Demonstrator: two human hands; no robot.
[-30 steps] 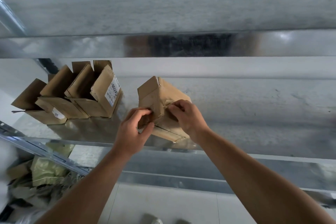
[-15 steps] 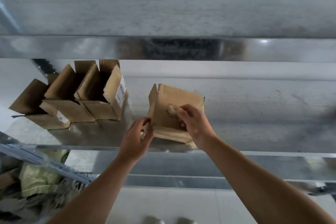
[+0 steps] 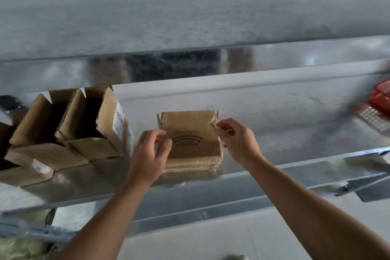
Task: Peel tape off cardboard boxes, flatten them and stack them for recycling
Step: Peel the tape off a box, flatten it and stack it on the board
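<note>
Lying flat, printed face up, towards the near edge of the metal shelf [image 3: 274, 133]: one flattened box [image 3: 190, 143], the item in hand. Half a second earlier it leaned up on its near edge against my fingers, and a second earlier it stood as a folded wedge between both hands. Condition now: collapsed, resting on what looked like another flat layer beneath, though I could not tell for certain. My left hand [image 3: 152, 150]: fingers loosely curled at the box's left edge, thumb just touching the top face, gripping nothing. My right hand [image 3: 236, 141]: thumb and forefinger pinched together at the box's far right corner, whether on a tape end or on the cardboard lip I could not tell. Left of it, near: a row of open boxes [image 3: 88, 129], not yet flattened. Far right: a red basket [image 3: 379, 99], blurred. Judgement: this one was flattened; any tape remnant at that corner came next, then the open boxes.
</note>
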